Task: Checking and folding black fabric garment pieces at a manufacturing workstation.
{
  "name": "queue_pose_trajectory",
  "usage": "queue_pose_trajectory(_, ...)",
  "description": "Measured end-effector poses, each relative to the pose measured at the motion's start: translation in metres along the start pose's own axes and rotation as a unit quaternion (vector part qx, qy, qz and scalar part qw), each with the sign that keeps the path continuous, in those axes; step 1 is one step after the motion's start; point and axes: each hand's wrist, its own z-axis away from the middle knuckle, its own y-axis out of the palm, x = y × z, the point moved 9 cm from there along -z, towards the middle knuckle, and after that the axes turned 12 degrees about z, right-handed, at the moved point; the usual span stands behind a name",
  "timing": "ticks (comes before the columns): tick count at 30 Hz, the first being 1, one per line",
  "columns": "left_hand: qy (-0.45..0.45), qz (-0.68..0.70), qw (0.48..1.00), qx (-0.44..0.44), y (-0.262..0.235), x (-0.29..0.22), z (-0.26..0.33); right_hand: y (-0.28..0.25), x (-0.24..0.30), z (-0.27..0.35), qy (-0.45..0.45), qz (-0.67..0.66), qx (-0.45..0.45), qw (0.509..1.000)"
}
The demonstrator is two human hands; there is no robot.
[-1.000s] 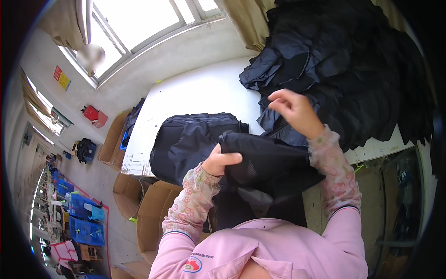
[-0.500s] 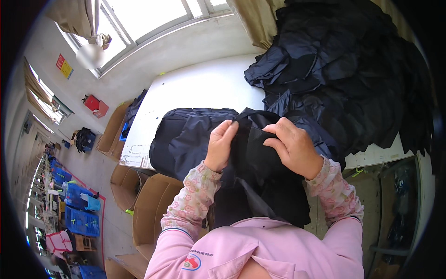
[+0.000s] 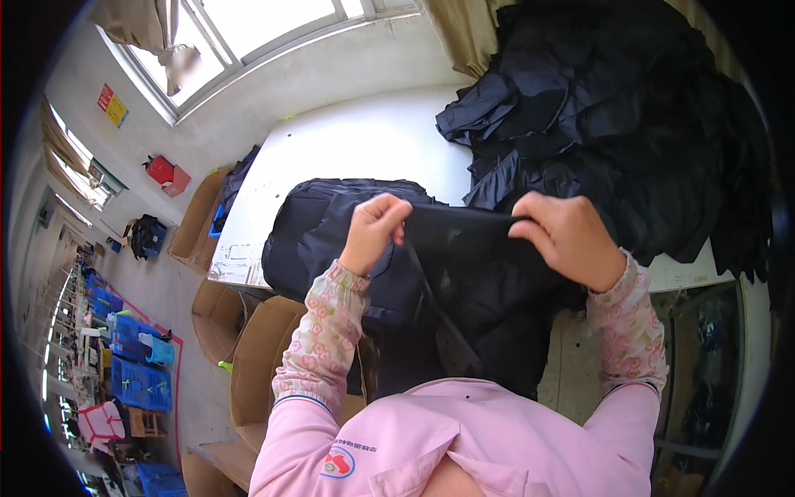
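Note:
A piece of black fabric (image 3: 472, 244) hangs stretched between my two hands, its upper edge drawn nearly straight. My left hand (image 3: 374, 230) pinches one corner between thumb and fingers. At the other end, my right hand (image 3: 570, 236) grips the same edge. Along the left side of the cloth a narrow dark strip slants down toward my body. Under and beside my left hand lies a stack of folded dark fabric pieces (image 3: 319, 240) on the white table (image 3: 364, 145). The lower part of the held cloth merges with other black material near my lap.
A large heap of black fabric (image 3: 613, 141) covers the table's right side and hangs over its edge. Open cardboard boxes (image 3: 261, 364) stand on the floor to the left, with blue crates (image 3: 141, 381) beyond. A window (image 3: 265, 33) and curtains are behind the table.
My hands have moved apart, the right one farther right and the left one left. The black fabric, bunched between them before, is now pulled out along its upper edge.

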Motion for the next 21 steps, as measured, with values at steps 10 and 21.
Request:
queue_pose_trajectory(10,-0.214,0.145,0.915,0.310,0.120,0.165,0.105,-0.081,-0.059,-0.056,0.134,-0.280,-0.151,0.939)
queue_pose_trajectory(21,-0.043,0.626,0.777,0.049,0.149,0.035,0.039,0.004,-0.056,-0.049,0.167,-0.296,-0.143,0.929)
